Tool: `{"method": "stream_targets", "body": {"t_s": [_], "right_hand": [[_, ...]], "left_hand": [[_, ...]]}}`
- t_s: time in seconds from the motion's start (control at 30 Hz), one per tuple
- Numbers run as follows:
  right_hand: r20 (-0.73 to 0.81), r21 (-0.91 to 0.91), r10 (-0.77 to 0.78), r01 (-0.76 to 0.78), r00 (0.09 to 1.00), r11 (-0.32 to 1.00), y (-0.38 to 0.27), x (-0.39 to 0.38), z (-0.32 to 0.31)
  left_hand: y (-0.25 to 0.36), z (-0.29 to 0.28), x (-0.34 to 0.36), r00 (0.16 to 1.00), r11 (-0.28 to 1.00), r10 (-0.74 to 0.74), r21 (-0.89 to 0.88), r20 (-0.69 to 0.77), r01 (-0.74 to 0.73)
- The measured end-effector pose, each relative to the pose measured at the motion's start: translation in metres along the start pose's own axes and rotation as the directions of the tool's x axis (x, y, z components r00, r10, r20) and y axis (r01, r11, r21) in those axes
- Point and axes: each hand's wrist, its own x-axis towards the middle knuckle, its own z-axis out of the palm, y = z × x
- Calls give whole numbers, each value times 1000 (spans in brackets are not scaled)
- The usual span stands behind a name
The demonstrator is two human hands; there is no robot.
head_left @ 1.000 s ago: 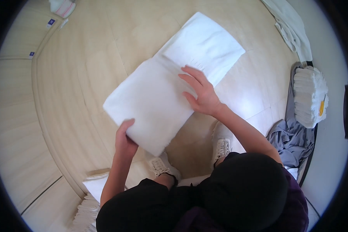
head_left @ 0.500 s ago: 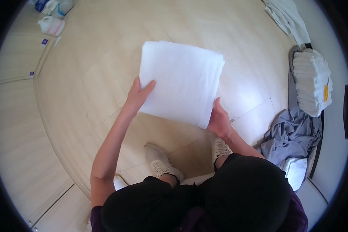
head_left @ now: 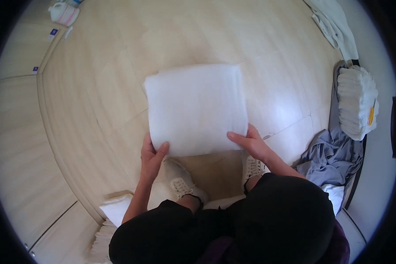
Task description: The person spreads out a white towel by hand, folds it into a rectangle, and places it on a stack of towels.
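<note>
A folded white cloth (head_left: 197, 105), squarish and several layers thick, is held level in front of my knees, above the floor. My left hand (head_left: 152, 157) grips its near left corner, thumb on top and fingers underneath. At the near right corner my right hand (head_left: 253, 143) pinches it the same way, thumb lying on the upper face. The fingers under the cloth are hidden.
At the right, a stack of folded white cloths (head_left: 355, 103) rests on grey fabric (head_left: 330, 154) against the wall. White cloth (head_left: 334, 31) lies farther back. Pale cabinets (head_left: 22, 132) line the left, with a white jug (head_left: 65, 14) beyond. White folded cloth (head_left: 118, 207) sits by my left leg.
The folded cloth has come nearer to me and turned squarer to my body. My left hand has slid from its left side to the near left corner; my right thumb now lies on top.
</note>
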Motion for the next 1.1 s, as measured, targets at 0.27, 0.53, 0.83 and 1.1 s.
{"method": "stream_targets", "body": {"t_s": [0.27,0.53,0.83,1.1], "right_hand": [[-226,254,28,31,974,967,15,19,18],[52,-974,-856,217,514,71,-45,28,13],[372,-928,-595,285,712,-239,-35,110,-22],[-245,110,78,-52,966,993,-5,53,-3]], "left_hand": [[-14,10,62,989,997,-63,24,-137,67],[35,24,86,685,291,705,806,184,-515],[5,43,157,679,169,643,798,356,-579],[-17,8,79,989,984,-147,-98,23,149]]}}
